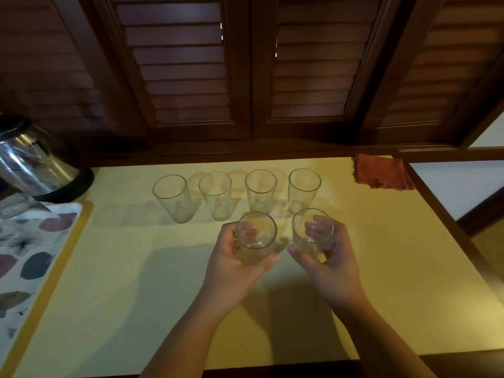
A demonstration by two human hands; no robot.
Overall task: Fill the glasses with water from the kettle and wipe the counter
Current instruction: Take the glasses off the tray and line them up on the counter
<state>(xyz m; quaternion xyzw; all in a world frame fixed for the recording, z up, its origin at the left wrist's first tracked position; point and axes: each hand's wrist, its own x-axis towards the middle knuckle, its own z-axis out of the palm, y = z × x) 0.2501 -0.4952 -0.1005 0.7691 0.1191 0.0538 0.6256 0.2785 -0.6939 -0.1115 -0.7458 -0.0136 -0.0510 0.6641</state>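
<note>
Several clear glasses stand upright in a row at the back of the yellow counter [136, 282]; the leftmost [173, 199] and the rightmost [303, 192] look dry. In front of the row, my left hand [231, 268] grips one glass [256, 237] and my right hand [330, 266] grips another glass [312, 233]. Both held glasses are upright, just above or on the counter. A steel kettle [32, 162] on a black base stands at the far left. A folded reddish cloth [381, 171] lies at the back right corner.
A floral tray [32, 255] lies along the left edge, with another glass [12, 204] on it near the kettle. Dark wooden louvred shutters [245, 77] rise behind the counter. The counter's right edge drops off beside the cloth.
</note>
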